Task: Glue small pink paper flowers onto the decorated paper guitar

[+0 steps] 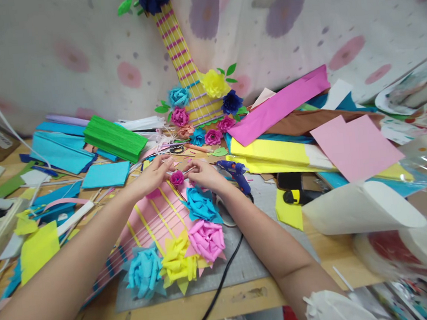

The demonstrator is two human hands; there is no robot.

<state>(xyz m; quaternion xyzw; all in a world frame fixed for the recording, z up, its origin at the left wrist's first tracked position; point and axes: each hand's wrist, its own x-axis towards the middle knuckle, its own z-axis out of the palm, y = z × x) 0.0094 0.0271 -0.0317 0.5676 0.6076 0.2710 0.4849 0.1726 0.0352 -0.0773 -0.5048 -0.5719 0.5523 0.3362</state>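
Observation:
My left hand [154,175] and my right hand [204,173] meet over a small magenta paper rose [176,177], fingers pinched around it from both sides. Below them lies a pink paper guitar [149,220] with yellow strips. On its body sit a blue paper flower [201,205], a pink flower [206,239], a yellow flower [177,263] and a light blue flower [144,271]. A blue glue gun [236,173] rests just right of my right hand.
A yellow paper guitar [186,67] with several flowers leans on the flowered wall cloth. Green [114,138], blue [61,149], magenta [279,105], yellow [269,154] and pink [354,146] paper stacks surround the grey cutting mat [245,262]. A black cord [224,278] runs off the front edge.

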